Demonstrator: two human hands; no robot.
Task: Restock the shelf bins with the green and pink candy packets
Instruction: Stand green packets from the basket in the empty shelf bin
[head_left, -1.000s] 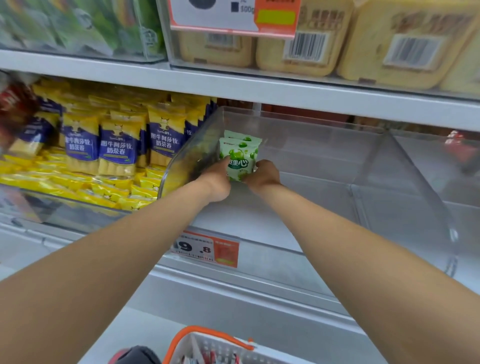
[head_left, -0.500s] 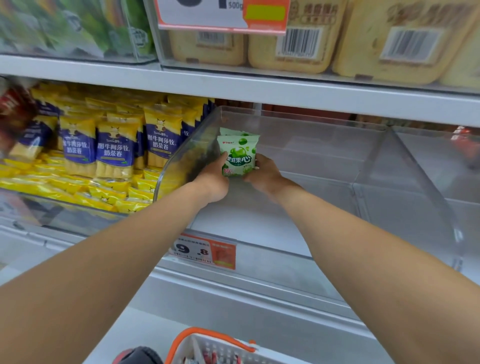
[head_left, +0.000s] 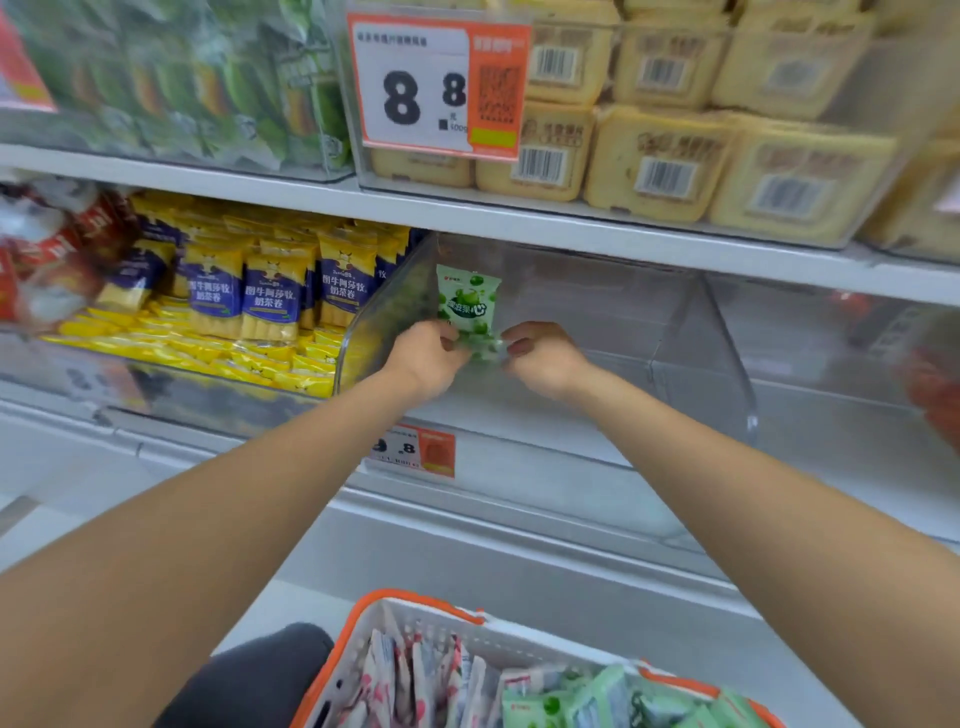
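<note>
In the clear bin (head_left: 727, 364) at centre view, a green candy packet (head_left: 467, 299) stands upright near the left wall. The left hand (head_left: 426, 358) and right hand (head_left: 545, 358) curl their fingers at its foot, at 7 and 5 o'clock; blur hides whether they grip it. The basket (head_left: 415, 603) at 6 o'clock holds many pink packets (head_left: 415, 670) and green packets (head_left: 571, 696), so restocking looks barely begun.

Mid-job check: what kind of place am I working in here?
Most likely a supermarket or snack shop aisle: a large price tag on the upper shelf, barcoded yellow packs stacked beside it, and an orange-rimmed basket of candy packets below.
</note>
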